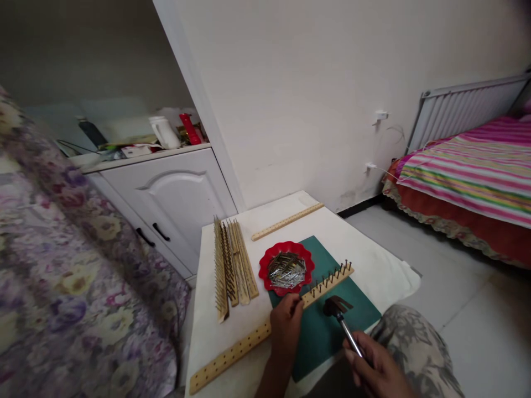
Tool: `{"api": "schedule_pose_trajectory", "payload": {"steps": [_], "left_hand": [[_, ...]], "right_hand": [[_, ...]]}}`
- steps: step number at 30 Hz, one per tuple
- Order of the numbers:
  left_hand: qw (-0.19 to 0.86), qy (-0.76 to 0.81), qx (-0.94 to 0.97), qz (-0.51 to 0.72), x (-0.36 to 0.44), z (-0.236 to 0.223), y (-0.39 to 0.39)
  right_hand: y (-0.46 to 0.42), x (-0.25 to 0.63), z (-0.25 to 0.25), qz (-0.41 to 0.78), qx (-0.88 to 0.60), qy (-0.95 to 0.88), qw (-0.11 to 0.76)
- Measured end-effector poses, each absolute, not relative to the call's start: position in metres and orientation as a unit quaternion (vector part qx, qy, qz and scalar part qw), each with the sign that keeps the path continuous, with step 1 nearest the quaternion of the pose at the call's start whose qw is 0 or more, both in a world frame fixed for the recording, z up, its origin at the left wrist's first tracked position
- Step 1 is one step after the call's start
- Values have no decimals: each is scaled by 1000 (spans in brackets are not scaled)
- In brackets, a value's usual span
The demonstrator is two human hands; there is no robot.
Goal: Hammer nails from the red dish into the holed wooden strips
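Hammer (339, 314) gripped in the right hand (375, 362), over a green mat (319, 345).
Head view: the left hand (285, 320) is at the nail-studded wooden strip (327, 287) crossing the mat; whether it pinches anything cannot be told.

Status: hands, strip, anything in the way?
Left hand at strip, grip unclear; right hand gripping hammer. Strip nailed toward far end. Bowl of nails close beside left fingers.

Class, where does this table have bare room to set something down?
Free: the table, from mat to right edge; a narrow patch between far strip and bowl. Crowded: around the near strip, with left hand, hammer and right hand close.
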State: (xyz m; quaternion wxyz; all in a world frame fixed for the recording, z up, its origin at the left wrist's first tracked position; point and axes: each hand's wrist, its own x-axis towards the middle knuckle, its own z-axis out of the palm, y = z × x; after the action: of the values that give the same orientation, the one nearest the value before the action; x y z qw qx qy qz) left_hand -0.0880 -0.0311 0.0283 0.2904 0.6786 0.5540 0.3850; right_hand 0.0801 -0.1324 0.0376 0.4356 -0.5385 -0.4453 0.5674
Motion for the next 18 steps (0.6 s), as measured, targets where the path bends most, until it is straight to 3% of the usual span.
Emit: {"api": "schedule_pose_trajectory", "payload": {"steps": [8, 18], "left_hand": [[192, 555, 707, 393, -79, 11, -20], [193, 524, 723, 408, -77, 6, -27]], "right_hand": [[-133, 82, 31, 562, -542, -455, 428], [-137, 92, 30, 552, -549, -456, 432]]}}
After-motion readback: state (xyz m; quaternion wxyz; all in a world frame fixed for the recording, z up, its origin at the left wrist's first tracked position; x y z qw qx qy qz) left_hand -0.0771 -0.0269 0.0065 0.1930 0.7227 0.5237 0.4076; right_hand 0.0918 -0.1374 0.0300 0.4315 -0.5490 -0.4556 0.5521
